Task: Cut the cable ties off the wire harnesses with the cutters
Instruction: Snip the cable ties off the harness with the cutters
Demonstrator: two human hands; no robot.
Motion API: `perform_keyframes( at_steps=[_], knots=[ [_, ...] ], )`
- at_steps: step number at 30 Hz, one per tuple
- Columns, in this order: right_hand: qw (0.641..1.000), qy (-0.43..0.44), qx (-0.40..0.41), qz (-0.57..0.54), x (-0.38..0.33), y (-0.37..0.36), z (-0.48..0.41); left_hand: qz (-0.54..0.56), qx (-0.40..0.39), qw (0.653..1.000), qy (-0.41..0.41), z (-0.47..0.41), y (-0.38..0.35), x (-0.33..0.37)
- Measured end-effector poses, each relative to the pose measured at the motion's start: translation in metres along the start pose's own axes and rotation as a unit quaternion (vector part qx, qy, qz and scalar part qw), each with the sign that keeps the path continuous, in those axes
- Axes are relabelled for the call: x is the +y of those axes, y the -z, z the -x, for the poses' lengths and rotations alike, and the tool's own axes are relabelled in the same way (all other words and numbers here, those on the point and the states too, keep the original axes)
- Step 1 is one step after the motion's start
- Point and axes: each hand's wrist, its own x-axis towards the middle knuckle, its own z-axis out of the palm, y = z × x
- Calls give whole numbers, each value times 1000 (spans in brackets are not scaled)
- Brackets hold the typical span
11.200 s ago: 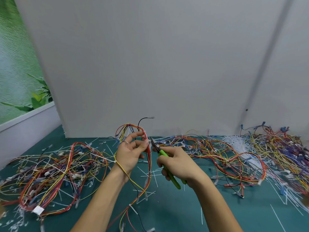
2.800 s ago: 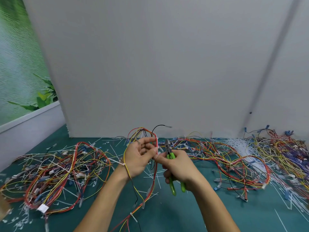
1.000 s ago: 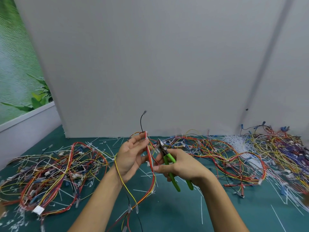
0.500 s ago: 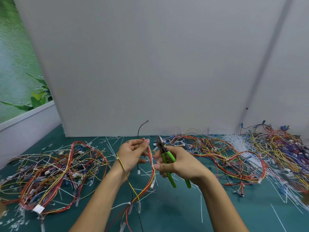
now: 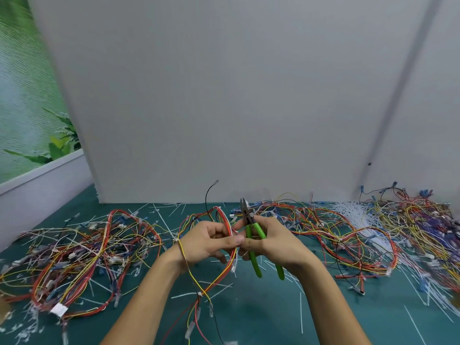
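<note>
Between both hands, just above the teal table mat [image 5: 261, 319]: thin harness of red, orange and yellow wires [image 5: 226, 221], pinched by the left hand [image 5: 206, 241], the rest draped over the wrist and down towards the near edge. Just beside it, green-handled steel cutters [image 5: 249, 221], handles wrapped by the right hand [image 5: 272, 241], tips up, clear of any tie. Looks mid-job: small white ties [image 5: 199, 294] left on the hanging stretch. All round, loose white cut strips [image 5: 185, 295], so plenty done already. Left, tangled multicoloured heap of harnesses [image 5: 82, 252]; right, long sprawl of more harnesses [image 5: 343, 235]. Cannot tell which are finished.
</note>
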Motion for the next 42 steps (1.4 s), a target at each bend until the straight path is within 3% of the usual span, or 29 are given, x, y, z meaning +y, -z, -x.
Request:
perform_keyframes(
  at_steps=[13,27,42],
  knots=[
    [999,13,20,34,6,1,-2,-29,-16,999,-15,3,-1,2],
    [989,-33,99,-104,16,1,-11,71,8,996,-47,-7,-19,-8],
    [987,-30,126,-94,20,4,-17,66,46,994,-72,-6,-17,-7]
  ],
)
